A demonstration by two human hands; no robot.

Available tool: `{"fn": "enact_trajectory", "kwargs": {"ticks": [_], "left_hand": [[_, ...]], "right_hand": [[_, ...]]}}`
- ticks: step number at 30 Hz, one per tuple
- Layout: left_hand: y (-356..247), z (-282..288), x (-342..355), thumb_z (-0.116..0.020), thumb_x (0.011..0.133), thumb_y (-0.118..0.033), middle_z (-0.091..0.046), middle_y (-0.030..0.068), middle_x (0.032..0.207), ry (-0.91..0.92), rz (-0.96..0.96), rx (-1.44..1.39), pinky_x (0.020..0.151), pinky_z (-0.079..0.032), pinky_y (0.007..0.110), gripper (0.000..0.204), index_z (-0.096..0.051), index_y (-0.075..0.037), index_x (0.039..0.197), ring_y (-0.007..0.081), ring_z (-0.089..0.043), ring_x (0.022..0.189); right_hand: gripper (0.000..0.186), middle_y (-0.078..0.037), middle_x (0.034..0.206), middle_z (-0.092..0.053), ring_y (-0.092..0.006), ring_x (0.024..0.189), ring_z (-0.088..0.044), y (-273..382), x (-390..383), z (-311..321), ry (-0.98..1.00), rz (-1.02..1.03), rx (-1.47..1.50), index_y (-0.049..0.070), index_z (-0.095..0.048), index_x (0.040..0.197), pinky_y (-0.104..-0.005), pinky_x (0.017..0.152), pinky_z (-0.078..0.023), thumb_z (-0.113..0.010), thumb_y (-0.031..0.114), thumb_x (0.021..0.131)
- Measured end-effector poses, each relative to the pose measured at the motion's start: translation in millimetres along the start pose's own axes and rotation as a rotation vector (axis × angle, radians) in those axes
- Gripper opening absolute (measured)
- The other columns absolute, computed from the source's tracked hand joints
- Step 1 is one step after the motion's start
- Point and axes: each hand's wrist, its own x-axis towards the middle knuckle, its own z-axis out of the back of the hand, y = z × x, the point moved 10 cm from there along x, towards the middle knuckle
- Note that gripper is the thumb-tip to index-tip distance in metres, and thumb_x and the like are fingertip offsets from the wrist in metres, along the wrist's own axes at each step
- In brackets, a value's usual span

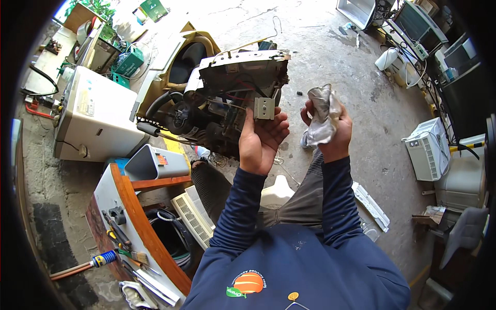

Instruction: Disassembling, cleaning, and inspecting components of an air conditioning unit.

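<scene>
My left hand [262,138] grips a small pale rectangular part [264,108] with two holes, held up against the front of a stripped appliance chassis [227,98] full of wires, hoses and a black compressor. My right hand [330,132] is closed around a crumpled grey-white rag [323,113], held apart to the right of the chassis. Both forearms wear dark blue sleeves. My knees in grey trousers show below the hands.
A white appliance box [95,116] lies at left. A wooden bench edge [139,222] with brushes, pliers and a spray can [103,258] stands at lower left. White air-conditioner units [429,150] and monitors line the right side. A white grille panel [194,219] lies by my leg on the concrete floor.
</scene>
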Motion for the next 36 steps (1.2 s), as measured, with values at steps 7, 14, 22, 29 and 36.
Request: {"fn": "enact_trajectory", "kwargs": {"ticks": [7, 14, 22, 29, 36], "left_hand": [[3, 9, 7, -0.043, 0.107, -0.057, -0.073, 0.0142, 0.101, 0.076, 0.005, 0.002, 0.08, -0.056, 0.032, 0.067, -0.063, 0.005, 0.122, 0.0202, -0.071, 0.085], [4, -24, -6, -0.043, 0.109, -0.047, -0.072, 0.0113, 0.104, 0.671, 0.17, -0.315, 0.079, -0.054, 0.03, 0.055, -0.061, 0.002, 0.125, 0.0171, -0.069, 0.088], [-14, 10, -3, -0.042, 0.11, -0.042, -0.069, 0.0076, 0.108, -0.128, -0.229, 0.083, 0.084, -0.054, 0.03, 0.044, -0.059, -0.006, 0.128, 0.018, -0.067, 0.095], [-8, 20, -1, -0.043, 0.11, -0.036, -0.069, 0.0073, 0.116, -0.066, -0.182, 0.012, 0.087, -0.054, 0.031, 0.039, -0.059, -0.006, 0.129, 0.0163, -0.067, 0.099], [7, -4, 6, -0.048, 0.109, -0.036, -0.071, 0.0053, 0.111, 0.307, -0.026, -0.151, 0.082, -0.053, 0.027, 0.038, -0.064, -0.005, 0.123, 0.0145, -0.067, 0.093]], "right_hand": [[0.032, -0.011, 0.114, -0.07, -0.0196, 0.096, -0.068, -2, -6, -36, 0.193, 0.229, -0.249, 0.002, -0.059, 0.129, -0.0331, 0.089, -0.055, -0.045, 0.019, 0.107], [0.019, -0.007, 0.098, -0.07, -0.0141, 0.078, -0.062, 18, -13, -97, 0.387, 0.527, -0.692, 0.006, -0.063, 0.117, -0.0293, 0.073, -0.053, -0.052, 0.014, 0.105], [0.022, -0.009, 0.092, -0.064, -0.0223, 0.075, -0.06, -46, -28, -143, 0.771, 0.666, -1.666, -0.001, -0.062, 0.116, -0.028, 0.074, -0.048, -0.061, 0.007, 0.096], [0.021, -0.009, 0.092, -0.065, -0.0238, 0.076, -0.061, -32, -44, -136, 0.856, 0.633, -1.454, -0.001, -0.063, 0.116, -0.0292, 0.073, -0.05, -0.059, 0.007, 0.097], [0.029, -0.016, 0.115, -0.064, -0.0244, 0.094, -0.064, 15, -30, -44, 0.173, 1.021, -1.525, -0.002, -0.064, 0.122, -0.032, 0.086, -0.054, -0.065, 0.003, 0.093]]}}
